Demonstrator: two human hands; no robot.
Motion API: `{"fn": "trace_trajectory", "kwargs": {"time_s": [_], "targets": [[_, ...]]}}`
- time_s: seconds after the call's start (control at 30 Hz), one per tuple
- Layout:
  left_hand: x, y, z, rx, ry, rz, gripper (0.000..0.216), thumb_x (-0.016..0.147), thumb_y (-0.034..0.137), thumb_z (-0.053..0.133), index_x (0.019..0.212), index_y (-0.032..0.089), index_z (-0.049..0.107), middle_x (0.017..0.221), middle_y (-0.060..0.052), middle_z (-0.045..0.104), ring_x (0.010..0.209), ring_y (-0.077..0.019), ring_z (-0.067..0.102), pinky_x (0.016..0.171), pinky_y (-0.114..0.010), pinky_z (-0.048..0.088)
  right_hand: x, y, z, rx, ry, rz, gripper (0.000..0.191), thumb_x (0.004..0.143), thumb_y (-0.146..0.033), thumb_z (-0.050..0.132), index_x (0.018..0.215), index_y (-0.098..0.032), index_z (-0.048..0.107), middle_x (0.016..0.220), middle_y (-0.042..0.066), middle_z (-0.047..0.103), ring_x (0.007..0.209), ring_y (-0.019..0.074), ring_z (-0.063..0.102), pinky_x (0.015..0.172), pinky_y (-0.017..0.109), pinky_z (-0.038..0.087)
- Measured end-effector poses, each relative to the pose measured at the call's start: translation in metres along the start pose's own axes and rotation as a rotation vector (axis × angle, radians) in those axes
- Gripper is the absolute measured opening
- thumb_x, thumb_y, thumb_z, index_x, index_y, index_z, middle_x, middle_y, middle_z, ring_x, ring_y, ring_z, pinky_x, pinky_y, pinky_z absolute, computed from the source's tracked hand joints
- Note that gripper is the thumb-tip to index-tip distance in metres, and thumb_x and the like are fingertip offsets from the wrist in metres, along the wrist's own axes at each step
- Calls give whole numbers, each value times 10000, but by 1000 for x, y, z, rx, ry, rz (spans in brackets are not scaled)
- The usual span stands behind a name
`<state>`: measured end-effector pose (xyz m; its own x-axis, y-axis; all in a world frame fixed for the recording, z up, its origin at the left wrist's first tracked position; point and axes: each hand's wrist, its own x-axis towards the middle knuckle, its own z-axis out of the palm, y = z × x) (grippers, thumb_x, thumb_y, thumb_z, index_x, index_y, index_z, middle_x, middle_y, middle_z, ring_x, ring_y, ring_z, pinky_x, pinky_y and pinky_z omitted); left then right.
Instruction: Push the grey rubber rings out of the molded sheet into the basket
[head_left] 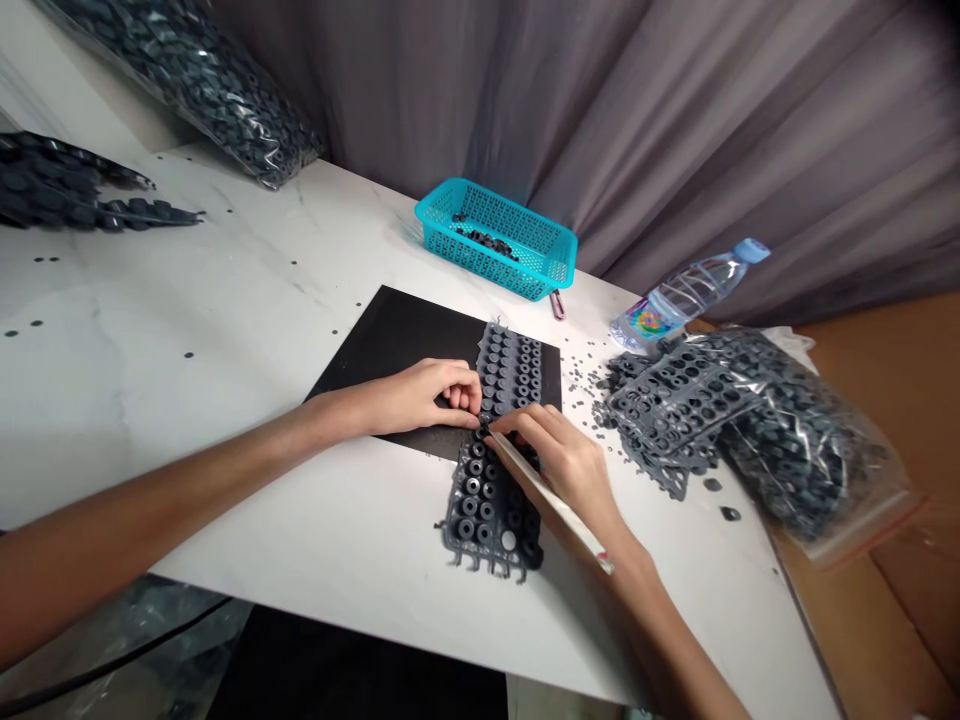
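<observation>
A dark grey moulded rubber sheet [480, 490] with rows of round, cup-like parts lies lengthwise in front of me. Its far half rests on a black mat [405, 340], its near half on the white table. My left hand [450, 392] is closed at the sheet's left edge, thumb and forefinger pinched around its middle. What exactly sits between those fingertips is mostly hidden. In my right hand [566, 460] is a slim, long white tool [559, 505] with a red mark near its back end. Its tip meets the sheet beside my left fingertips.
A turquoise basket [495, 275] with small black parts stands at the back. To the right are a water bottle [682, 295], stacked moulded sheets [667, 400] and a clear bag of black parts [802, 460]. Another filled bag [217, 100] lies back left. Small black discs are scattered about.
</observation>
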<state>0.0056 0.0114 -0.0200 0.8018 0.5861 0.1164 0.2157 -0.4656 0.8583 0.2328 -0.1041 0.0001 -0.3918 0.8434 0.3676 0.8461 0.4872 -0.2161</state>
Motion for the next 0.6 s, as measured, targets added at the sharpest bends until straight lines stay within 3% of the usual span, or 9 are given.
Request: {"fn": "trace_trajectory", "kwargs": {"time_s": [0.3, 0.6], "targets": [[0, 0, 1, -2, 11, -13, 198, 923, 368, 773, 884, 193, 690, 913, -6, 648, 828, -154, 587, 768, -282, 488, 2, -6, 2, -180, 26, -73, 216, 1122, -288, 542, 1172, -202, 734, 1019, 48, 771, 882, 201, 684, 721, 303, 493], [0, 4, 0, -10, 3, -42, 207, 925, 371, 764, 872, 191, 676, 873, 2, 636, 791, -150, 579, 741, -279, 483, 2, -14, 10, -329, 48, -137, 167, 1115, -215, 534, 1150, -138, 678, 998, 88, 744, 884, 227, 698, 761, 346, 509]]}}
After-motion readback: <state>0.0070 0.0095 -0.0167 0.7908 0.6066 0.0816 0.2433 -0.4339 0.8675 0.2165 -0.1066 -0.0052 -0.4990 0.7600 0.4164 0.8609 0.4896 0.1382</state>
